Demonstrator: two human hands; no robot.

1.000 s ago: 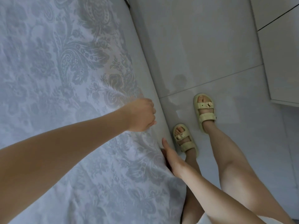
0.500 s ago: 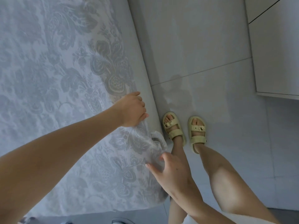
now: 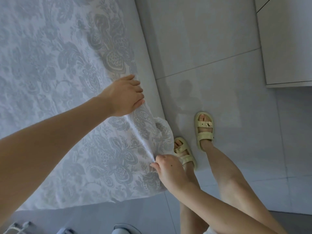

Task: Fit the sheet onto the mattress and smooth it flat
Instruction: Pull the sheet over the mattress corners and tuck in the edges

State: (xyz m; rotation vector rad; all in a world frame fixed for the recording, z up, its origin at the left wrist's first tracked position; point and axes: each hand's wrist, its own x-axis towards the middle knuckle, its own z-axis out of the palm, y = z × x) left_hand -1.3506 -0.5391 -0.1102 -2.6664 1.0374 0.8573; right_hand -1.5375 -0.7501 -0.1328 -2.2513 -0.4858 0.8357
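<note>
sheet [image 3: 50, 81] lies on mattress [image 3: 148, 68], floor [image 3: 211, 48] to its right

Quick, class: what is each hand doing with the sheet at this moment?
Left hand: open, pressed flat on the sheet at the mattress edge.
Right hand: closed, pinching a fold of the sheet near the corner.

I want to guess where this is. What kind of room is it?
Most likely a bedroom. A patterned sheet covers a mattress whose plain side shows, and the left hand and right hand are working its edge. The floor is pale tile, with a white cabinet beside it.
</note>
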